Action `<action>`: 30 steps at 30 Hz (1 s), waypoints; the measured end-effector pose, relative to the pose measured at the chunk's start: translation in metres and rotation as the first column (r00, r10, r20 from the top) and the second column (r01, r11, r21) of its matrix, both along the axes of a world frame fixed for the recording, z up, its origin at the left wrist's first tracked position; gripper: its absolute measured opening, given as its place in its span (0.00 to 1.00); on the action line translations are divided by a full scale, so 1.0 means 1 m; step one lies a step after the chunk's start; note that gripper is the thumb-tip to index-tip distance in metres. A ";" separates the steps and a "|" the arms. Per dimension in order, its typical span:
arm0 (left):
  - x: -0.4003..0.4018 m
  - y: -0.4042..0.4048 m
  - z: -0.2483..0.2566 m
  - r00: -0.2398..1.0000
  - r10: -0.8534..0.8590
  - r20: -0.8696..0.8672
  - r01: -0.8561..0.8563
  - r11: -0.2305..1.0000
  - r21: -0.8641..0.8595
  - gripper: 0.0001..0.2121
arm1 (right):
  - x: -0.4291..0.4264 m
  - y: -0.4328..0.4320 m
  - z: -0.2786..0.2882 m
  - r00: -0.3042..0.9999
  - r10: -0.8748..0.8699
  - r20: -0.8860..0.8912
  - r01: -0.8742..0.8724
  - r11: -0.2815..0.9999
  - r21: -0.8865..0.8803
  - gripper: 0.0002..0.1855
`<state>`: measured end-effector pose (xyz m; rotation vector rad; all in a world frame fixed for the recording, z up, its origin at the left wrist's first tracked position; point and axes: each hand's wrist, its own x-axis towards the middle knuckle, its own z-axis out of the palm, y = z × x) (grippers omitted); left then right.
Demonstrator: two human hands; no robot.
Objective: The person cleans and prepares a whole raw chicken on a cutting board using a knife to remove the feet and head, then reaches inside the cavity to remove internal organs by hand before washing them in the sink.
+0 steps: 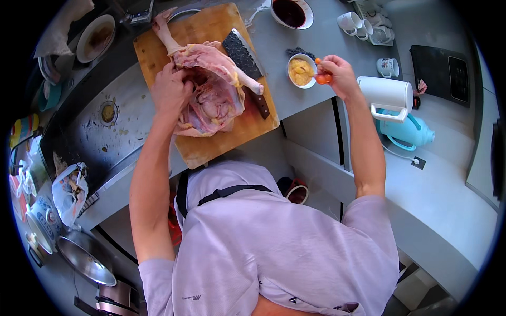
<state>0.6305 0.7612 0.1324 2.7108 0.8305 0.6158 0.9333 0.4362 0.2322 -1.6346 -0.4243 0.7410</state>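
A raw poultry carcass, cut open with its cavity showing, lies on a wooden cutting board. My left hand grips its left edge, the fingertips partly hidden at the cavity. My right hand holds several small round orange yolks at the right rim of a small white bowl, which contains yellow fat or similar tissue. On the board, right of the carcass, rests a cleaver with a dark textured blade; its brown handle emerges below a drumstick.
The sink with bits around its drain is at left. A bowl of dark red liquid stands beyond the board. White mugs, a white electric kettle and a turquoise vacuum jug are at right. A plastic bag lies lower left.
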 end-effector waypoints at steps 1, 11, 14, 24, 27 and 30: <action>0.001 -0.001 0.001 1.000 -0.008 -0.001 0.008 1.000 0.002 0.12 | 0.006 -0.001 -0.013 1.000 -0.018 -0.005 0.017 1.000 -0.024 0.05; 0.015 -0.009 0.013 0.999 0.024 -0.031 -0.025 0.999 -0.047 0.13 | 0.024 0.034 -0.052 0.993 -0.113 0.037 0.119 0.965 -0.236 0.10; 0.016 -0.009 0.013 0.999 0.032 -0.030 -0.033 0.999 -0.041 0.12 | 0.017 0.035 -0.036 0.995 -0.071 0.069 0.089 0.944 -0.317 0.13; -0.001 -0.002 0.009 0.997 -0.029 0.067 0.030 0.999 -0.013 0.11 | 0.003 0.024 -0.023 0.949 -0.019 0.314 0.119 0.946 -0.302 0.13; -0.011 0.016 -0.009 0.986 -0.127 0.104 0.127 0.992 0.010 0.10 | -0.046 0.030 -0.008 0.851 0.038 0.524 0.072 0.980 -0.187 0.11; -0.019 0.006 -0.007 0.998 -0.046 0.032 0.046 0.999 -0.009 0.11 | -0.129 0.048 0.029 0.887 0.121 0.445 -0.090 0.992 -0.092 0.08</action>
